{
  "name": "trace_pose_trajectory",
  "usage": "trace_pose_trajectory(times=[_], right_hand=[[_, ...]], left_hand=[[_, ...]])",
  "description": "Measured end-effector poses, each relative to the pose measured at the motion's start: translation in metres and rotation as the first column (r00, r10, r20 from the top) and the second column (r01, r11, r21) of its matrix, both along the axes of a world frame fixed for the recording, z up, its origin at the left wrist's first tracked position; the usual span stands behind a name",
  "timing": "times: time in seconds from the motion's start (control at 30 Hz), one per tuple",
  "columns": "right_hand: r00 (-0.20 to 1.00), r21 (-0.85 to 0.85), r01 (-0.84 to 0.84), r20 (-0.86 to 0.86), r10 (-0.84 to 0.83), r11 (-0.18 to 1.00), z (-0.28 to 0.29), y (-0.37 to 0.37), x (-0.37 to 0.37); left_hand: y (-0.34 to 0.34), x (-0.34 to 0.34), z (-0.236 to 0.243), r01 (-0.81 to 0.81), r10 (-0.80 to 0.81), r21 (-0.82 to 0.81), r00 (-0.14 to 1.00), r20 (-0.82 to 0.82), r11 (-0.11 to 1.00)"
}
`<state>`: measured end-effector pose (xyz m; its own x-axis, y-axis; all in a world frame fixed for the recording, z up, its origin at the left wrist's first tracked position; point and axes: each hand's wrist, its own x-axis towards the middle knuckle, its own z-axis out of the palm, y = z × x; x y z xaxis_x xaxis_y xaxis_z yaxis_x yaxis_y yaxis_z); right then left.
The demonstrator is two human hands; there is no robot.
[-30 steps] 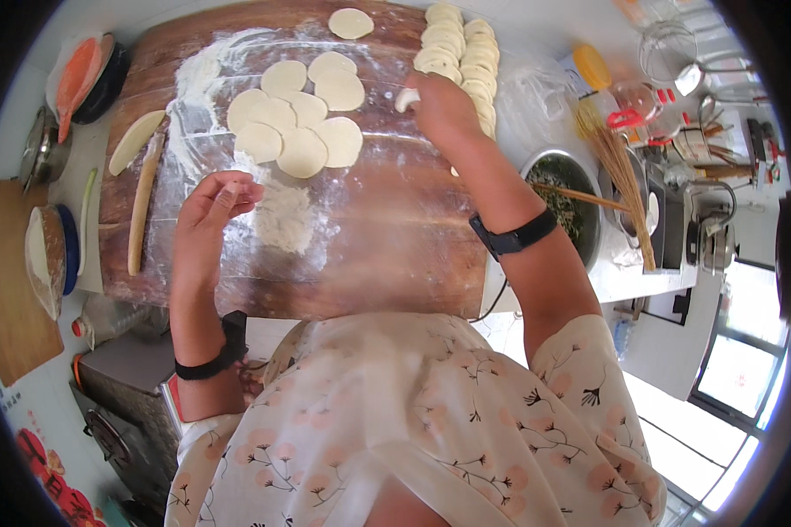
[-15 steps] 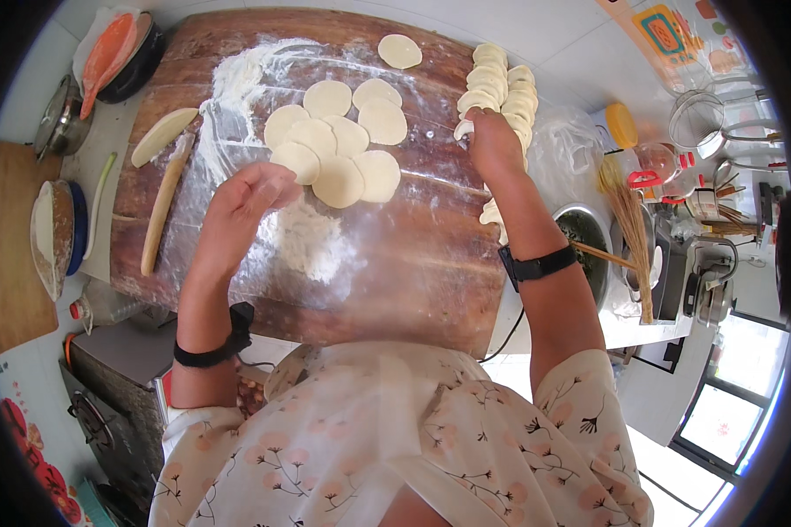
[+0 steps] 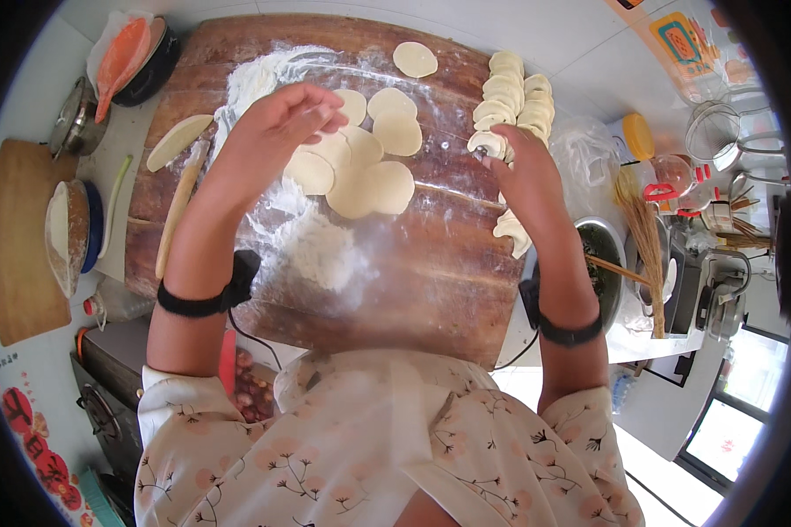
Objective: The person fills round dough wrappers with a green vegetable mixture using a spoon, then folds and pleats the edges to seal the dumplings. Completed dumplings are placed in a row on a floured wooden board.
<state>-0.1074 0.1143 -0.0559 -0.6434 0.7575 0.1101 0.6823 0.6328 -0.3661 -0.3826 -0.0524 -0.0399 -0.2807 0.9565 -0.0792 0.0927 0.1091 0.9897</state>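
Note:
My left hand (image 3: 294, 121) hovers over the far left of a cluster of round, flat dough wrappers (image 3: 360, 189), hiding part of it. Its fingers are loosely bent and apart, with nothing visible in them. On the right, my right hand (image 3: 527, 165) is beside the near end of two rows of folded dumplings (image 3: 504, 88). Thumb and fingers are spread, close to a dumpling (image 3: 484, 142) at the end of the row. Other dumplings (image 3: 511, 231) lie nearer me, partly behind my right wrist. A single wrapper (image 3: 415, 60) lies apart at the far side.
The wooden board (image 3: 431, 299) carries loose flour (image 3: 321, 250), a rolling pin (image 3: 180, 211) and a long dough piece (image 3: 178, 142). Right of it stand a bowl of dark green filling (image 3: 599, 277) with chopsticks, a straw brush (image 3: 646, 237) and a plastic bag (image 3: 580, 154).
My left hand has risen away from the near wrappers to the far left ones. My right hand has drawn back toward me, and its fingers have spread off the dumpling. The view has shifted slightly.

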Motion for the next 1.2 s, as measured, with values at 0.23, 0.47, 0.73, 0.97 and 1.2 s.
trace_pose_trajectory(times=[0.23,0.47,0.73,0.97,1.2], right_hand=[[0.905,-0.461,0.044,-0.357,-0.23,0.887,0.044,-0.072,0.068],[0.864,-0.506,0.296,-0.219,-0.453,0.81,0.053,-0.106,0.146],[0.696,-0.553,0.385,-0.352,-0.626,0.739,0.052,-0.136,0.191],[0.641,-0.595,0.401,-0.361,-0.677,0.697,0.042,-0.141,0.207],[0.642,-0.555,0.441,-0.355,-0.68,0.706,0.036,-0.142,0.208]], left_hand=[[0.092,-0.005,-0.012,0.038,-0.069,-0.139,0.971,-0.227,0.99],[0.191,-0.013,-0.074,-0.053,-0.105,-0.245,0.801,-0.59,0.968],[0.228,-0.007,-0.107,-0.122,-0.118,-0.252,0.639,-0.76,0.96],[0.247,-0.009,-0.107,-0.138,-0.159,-0.267,0.522,-0.838,0.954],[0.256,-0.007,-0.12,-0.299,0.003,-0.147,0.45,-0.893,0.943]])
